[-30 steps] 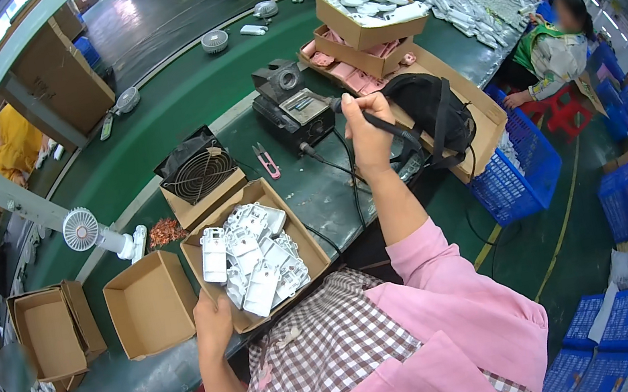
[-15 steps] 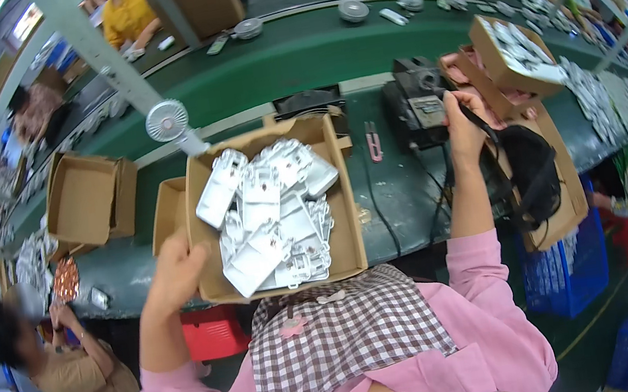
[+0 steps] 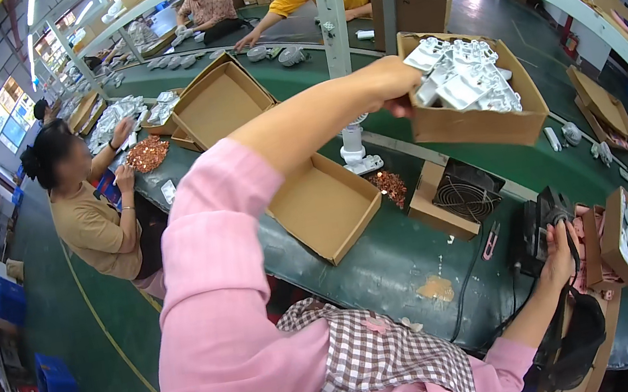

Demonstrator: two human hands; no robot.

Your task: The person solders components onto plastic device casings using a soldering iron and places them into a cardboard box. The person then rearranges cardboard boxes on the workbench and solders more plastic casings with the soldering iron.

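view: one head-worn fisheye, we look down over our own chest | facing: across the green table (image 3: 389,266) toward 1 o'clock | range: close, left hand (image 3: 392,80) near 12 o'clock, right hand (image 3: 559,250) at 4 o'clock | edges bend at rim

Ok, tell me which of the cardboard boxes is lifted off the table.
The box of white plastic parts, gripped at its edge by the left hand and held up in the air. The empty open boxes lie on the green table.
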